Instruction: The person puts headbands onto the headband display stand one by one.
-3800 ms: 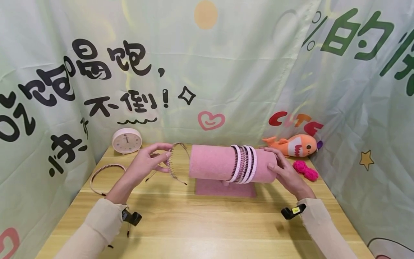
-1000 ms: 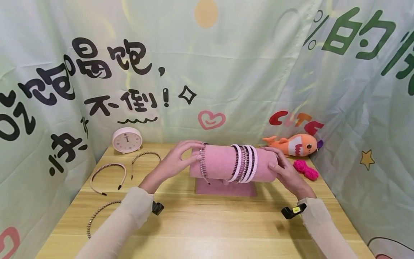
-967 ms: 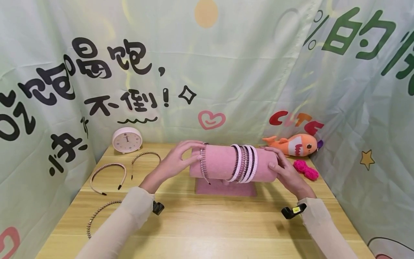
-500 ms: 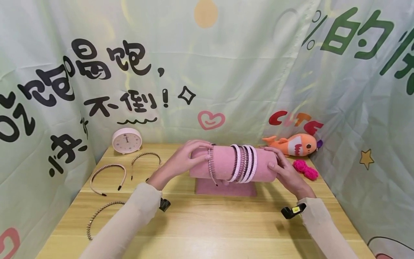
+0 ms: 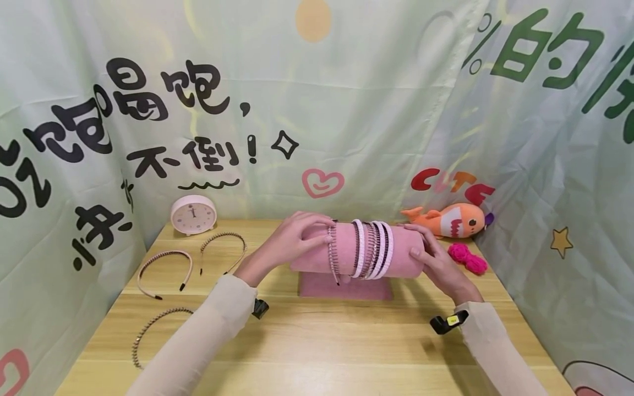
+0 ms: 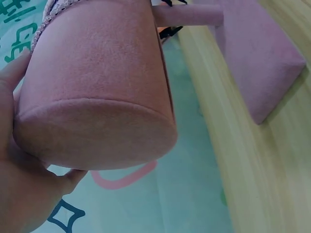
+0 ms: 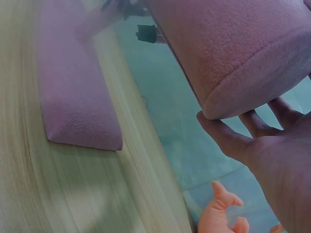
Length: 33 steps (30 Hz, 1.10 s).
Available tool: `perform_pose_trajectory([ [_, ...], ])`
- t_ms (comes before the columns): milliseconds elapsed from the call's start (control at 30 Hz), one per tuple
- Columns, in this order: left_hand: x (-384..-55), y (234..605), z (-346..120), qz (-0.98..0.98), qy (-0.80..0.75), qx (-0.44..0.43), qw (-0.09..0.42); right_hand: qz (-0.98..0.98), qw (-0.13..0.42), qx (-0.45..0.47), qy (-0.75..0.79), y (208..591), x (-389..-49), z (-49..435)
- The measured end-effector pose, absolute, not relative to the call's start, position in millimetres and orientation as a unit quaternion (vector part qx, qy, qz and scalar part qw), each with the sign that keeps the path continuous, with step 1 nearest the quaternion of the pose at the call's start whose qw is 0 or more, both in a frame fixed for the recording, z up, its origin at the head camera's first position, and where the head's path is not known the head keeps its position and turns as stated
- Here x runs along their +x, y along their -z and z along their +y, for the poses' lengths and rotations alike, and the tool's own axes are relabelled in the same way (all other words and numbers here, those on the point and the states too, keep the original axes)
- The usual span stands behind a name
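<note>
A pink velvet headband display stand (image 5: 407, 256) stands mid-table, its padded roll lying level above a flat base (image 5: 345, 289). Several white, black and beaded headbands (image 5: 374, 250) ring the roll right of centre. Left of them, a thin beaded headband (image 5: 333, 258) straddles the roll, and my left hand (image 5: 292, 239) holds it with thumb in front and fingers at the top. In the left wrist view its beads (image 6: 46, 20) meet the thumb. My right hand (image 5: 442, 269) grips the roll's right end; the right wrist view shows its fingertips (image 7: 223, 133) under the end's edge.
Three loose headbands lie at left: one at the back (image 5: 223, 235), one in the middle (image 5: 163, 254) and one nearer (image 5: 148, 324), partly behind my left sleeve. A pink clock (image 5: 193, 214), an orange plush toy (image 5: 460, 221) and a magenta yarn bundle (image 5: 467, 259) stand at the back.
My left hand has brought the beaded headband from beside the roll onto its left end, then slid it rightward toward the others. The right hand stays on the roll's end.
</note>
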State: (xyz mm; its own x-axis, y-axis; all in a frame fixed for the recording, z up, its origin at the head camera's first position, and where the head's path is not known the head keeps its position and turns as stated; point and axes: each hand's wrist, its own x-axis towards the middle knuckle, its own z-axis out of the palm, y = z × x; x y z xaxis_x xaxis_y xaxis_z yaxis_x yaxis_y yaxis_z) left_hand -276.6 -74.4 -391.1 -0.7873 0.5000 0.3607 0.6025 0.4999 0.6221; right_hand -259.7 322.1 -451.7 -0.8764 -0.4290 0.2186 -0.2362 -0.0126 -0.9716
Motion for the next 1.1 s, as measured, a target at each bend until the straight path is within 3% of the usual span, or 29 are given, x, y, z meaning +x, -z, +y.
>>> perform_pose_trajectory([
  [567,-275.7,379.5,-61.8,-0.885,0.33,-0.323,0.065,0.692,0.069,-0.245,0.675,453.7,-258.9,322.2],
  [1100,-264.6,380.6,-55.5,-0.909,0.271,-0.298,0.105,0.684,0.061,-0.256,0.68,454.7,-259.5,321.3],
])
